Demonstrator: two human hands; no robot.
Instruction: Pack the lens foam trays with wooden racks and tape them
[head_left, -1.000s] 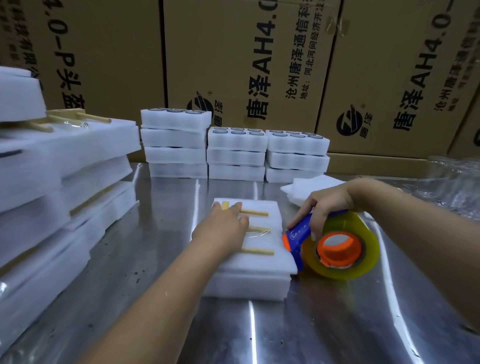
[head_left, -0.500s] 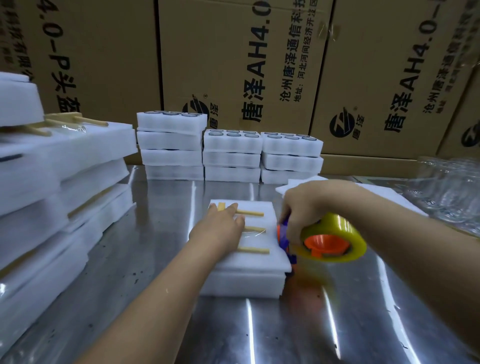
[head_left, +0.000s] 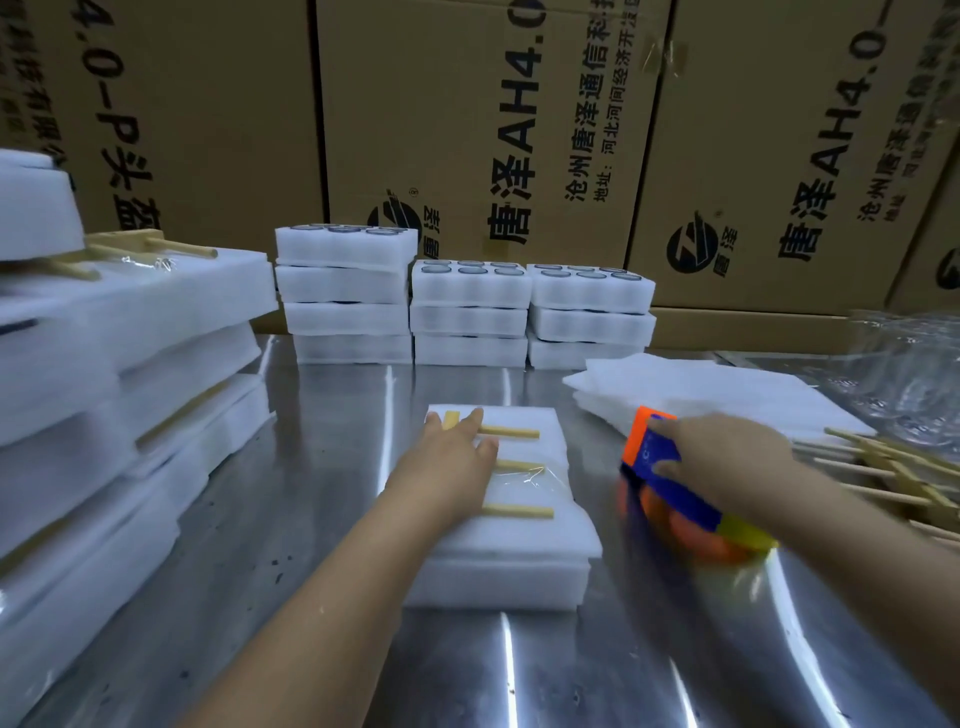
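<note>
My left hand (head_left: 452, 462) lies flat, fingers straight, pressing the wooden rack (head_left: 514, 512) onto the foam trays (head_left: 509, 571) at the centre of the bench (head_left: 311, 519). My right hand (head_left: 727, 457) grips the tape dispenser (head_left: 685, 504) just beside them. Advise firm pressure, with the tape pulled taut over both edges.

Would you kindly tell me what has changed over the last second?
The right hand, still gripping the blue-and-orange tape dispenser, has drawn it rightward, clear of the stacked white foam trays. The left hand stays flat on the pale wooden rack atop them.
</note>
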